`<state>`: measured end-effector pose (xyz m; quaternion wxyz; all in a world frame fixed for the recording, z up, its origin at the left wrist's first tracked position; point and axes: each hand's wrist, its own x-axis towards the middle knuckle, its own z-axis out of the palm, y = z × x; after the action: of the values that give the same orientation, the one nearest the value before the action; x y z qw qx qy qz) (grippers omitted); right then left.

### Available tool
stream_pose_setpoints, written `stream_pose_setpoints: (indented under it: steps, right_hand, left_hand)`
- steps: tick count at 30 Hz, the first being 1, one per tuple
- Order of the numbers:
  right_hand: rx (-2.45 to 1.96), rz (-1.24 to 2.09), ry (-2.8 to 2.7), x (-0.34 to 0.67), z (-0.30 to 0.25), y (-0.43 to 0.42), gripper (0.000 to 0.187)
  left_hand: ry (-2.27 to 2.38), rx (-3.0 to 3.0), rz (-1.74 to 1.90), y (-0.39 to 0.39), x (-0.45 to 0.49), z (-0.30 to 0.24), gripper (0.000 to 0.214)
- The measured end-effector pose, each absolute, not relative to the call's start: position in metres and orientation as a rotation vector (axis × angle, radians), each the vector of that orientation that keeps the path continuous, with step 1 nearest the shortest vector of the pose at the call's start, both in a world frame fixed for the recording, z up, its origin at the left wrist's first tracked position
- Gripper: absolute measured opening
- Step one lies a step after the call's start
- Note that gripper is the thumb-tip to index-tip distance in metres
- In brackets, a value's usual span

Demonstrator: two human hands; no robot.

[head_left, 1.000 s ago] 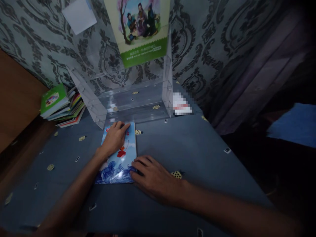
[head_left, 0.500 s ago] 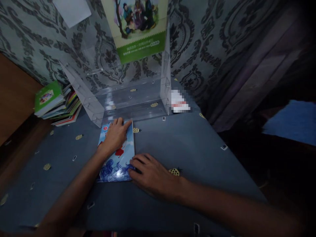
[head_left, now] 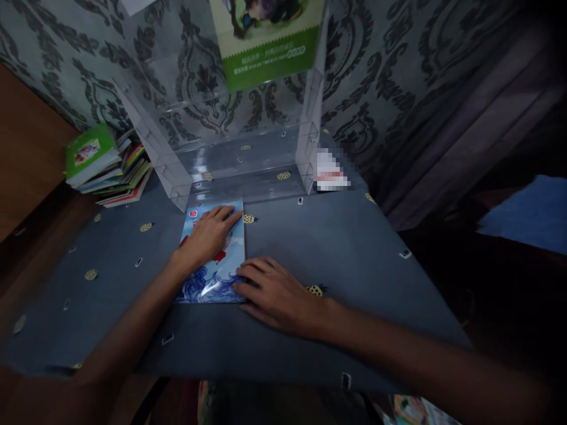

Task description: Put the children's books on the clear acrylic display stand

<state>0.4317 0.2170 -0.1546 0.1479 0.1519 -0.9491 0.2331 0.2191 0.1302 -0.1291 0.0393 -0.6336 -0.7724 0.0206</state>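
Note:
A thin book (head_left: 208, 283) with a blue wave picture on its cover lies flat on the cloth-covered table. My left hand (head_left: 210, 233) rests on the upper part of the cover with its fingers stretched out. At the lower right edge of the book, the fingertips of my right hand (head_left: 274, 292) touch the cover, and its fingers are slightly bent and apart. Part of the cover picture is hidden under my left hand. Just beyond the book stands a clear plastic rack (head_left: 305, 150), with a green and cream book (head_left: 272, 65) upright on its upper tier.
A stack of books (head_left: 106, 168) sits at the back left of the table (head_left: 349, 248). Right of the rack lies a pixelated white item (head_left: 330, 171). Patterned wallpaper backs the table, whose right edge slants down toward a dark area with a blue cloth (head_left: 527, 212).
The view has tilted down, so the rack and books sit higher and the table's front edge shows. Both hands stay on the book, with the left hand's fingers slightly shifted.

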Motion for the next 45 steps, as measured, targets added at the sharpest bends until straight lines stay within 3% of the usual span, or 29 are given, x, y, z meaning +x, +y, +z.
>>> stream_pose_setpoints:
  steps: [6, 10, 17, 22, 28, 45]
  right_hand:
    - [0.239, 1.207, -2.401, 0.428, -0.158, 0.228, 0.02]
    - [0.039, 1.26, -2.35, 0.422, -0.163, 0.238, 0.028]
    - [-0.109, 1.35, -2.307, 0.42, -0.17, 0.245, 0.035]
    - [-0.115, 1.373, -2.308, 0.42, -0.171, 0.245, 0.038]
    - [-0.049, 1.333, -2.352, 0.421, -0.17, 0.244, 0.041]
    - [0.218, 1.099, -2.488, 0.423, -0.167, 0.238, 0.037]
  left_hand:
    - [-2.352, -2.165, -0.096, 0.113, 0.22, -0.126, 0.063]
    - [-2.34, -2.176, -0.08, 0.104, 0.228, -0.129, 0.067]
    - [-2.328, -2.198, -0.134, 0.098, 0.234, -0.129, 0.056]
    - [-2.232, -2.346, -0.194, 0.082, 0.244, -0.123, 0.049]
    - [-2.222, -2.323, -0.069, 0.076, 0.253, -0.125, 0.065]
    - [-2.185, -2.23, -0.123, 0.021, 0.314, -0.124, 0.047]
